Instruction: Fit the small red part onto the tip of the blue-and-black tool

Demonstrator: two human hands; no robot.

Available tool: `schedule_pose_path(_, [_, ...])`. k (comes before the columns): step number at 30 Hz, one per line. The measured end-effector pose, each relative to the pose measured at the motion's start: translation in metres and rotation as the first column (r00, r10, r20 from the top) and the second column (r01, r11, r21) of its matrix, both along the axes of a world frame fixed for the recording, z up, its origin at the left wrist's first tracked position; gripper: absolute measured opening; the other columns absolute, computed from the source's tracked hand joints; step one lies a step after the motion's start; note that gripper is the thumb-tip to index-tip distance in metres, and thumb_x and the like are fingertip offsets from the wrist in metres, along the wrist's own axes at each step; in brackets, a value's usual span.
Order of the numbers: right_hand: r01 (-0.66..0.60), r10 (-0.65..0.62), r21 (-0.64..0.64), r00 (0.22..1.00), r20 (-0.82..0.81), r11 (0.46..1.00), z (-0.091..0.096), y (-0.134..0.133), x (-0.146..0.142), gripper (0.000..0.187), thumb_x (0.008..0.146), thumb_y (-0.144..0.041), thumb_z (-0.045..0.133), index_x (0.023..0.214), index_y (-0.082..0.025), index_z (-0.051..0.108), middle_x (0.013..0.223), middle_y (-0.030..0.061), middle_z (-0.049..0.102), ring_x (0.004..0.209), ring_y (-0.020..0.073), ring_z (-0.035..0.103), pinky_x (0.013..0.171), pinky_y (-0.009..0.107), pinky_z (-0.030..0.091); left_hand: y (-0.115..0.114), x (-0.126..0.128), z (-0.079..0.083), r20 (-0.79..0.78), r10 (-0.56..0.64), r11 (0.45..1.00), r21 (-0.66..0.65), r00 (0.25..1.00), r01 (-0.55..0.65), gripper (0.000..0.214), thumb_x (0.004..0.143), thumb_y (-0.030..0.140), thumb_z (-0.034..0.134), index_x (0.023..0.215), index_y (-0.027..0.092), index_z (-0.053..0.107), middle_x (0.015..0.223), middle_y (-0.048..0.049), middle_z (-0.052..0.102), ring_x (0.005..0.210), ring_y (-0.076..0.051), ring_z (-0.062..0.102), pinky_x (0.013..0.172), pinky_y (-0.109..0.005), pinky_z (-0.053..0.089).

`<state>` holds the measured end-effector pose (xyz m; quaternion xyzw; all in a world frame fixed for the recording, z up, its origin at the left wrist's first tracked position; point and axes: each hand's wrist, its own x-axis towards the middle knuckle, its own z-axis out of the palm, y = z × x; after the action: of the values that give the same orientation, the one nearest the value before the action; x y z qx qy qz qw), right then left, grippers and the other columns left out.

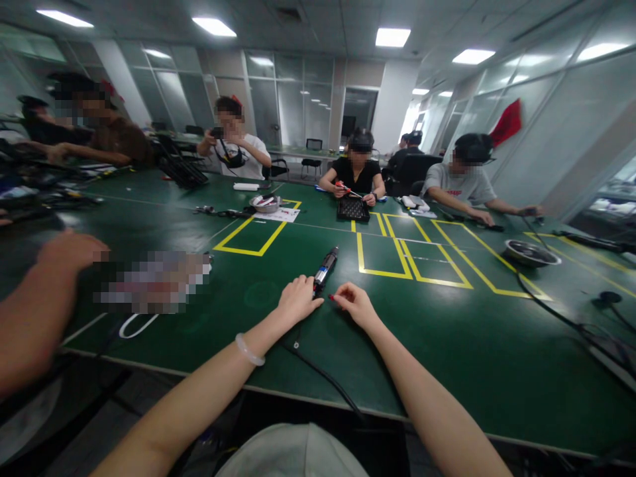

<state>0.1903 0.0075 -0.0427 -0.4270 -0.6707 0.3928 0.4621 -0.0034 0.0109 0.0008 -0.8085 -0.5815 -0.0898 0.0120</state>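
My left hand (301, 300), with a pale bangle on the wrist, is closed around the near end of an electric screwdriver (325, 268). The tool is slim, black and silver with a blue band. It lies low over the green table, its narrow tip pointing away from me. Close by on the right, my right hand (354, 303) is closed in a pinch. A small dark-red piece (332, 297) shows at its fingertips, too small to make out further. My hidden left fingers cover the tool's rear end.
A black cable (325, 374) runs over the table's near edge. Another person's arm (30, 311) reaches in from the left, beside a blurred bag-like item (154, 281). Yellow tape outlines (382, 271) mark the table (278, 371). A round bowl (532, 253) stands at right; people work opposite.
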Motion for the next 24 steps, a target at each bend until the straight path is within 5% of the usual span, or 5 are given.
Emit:
schedule_pose_path(9, [-0.006, -0.063, 0.251, 0.961, 0.268, 0.968, 0.001, -0.006, -0.004, 0.009, 0.086, -0.026, 0.06, 0.08, -0.019, 0.06, 0.08, 0.0015, 0.053, 0.068, 0.0135, 0.051, 0.066, 0.026, 0.042, -0.014, 0.021, -0.006, 0.015, -0.086, 0.996, 0.027, 0.996, 0.086, 0.041, 0.083, 0.045, 0.06, 0.113, 0.018, 0.052, 0.107, -0.0141, 0.059, 0.098, -0.028, 0.058, 0.081, -0.038, 0.044])
schedule_pose_path(24, [-0.018, -0.076, 0.281, 0.944, 0.322, 0.96, 0.004, -0.005, -0.003, 0.008, 0.085, -0.019, 0.06, 0.085, -0.018, 0.068, 0.083, 0.0035, 0.058, 0.068, 0.0135, 0.054, 0.066, 0.026, 0.044, -0.015, 0.02, -0.003, 0.008, -0.095, 0.995, 0.026, 0.995, 0.095, 0.043, 0.083, 0.047, 0.058, 0.114, 0.017, 0.052, 0.107, -0.0141, 0.059, 0.099, -0.028, 0.058, 0.081, -0.038, 0.044])
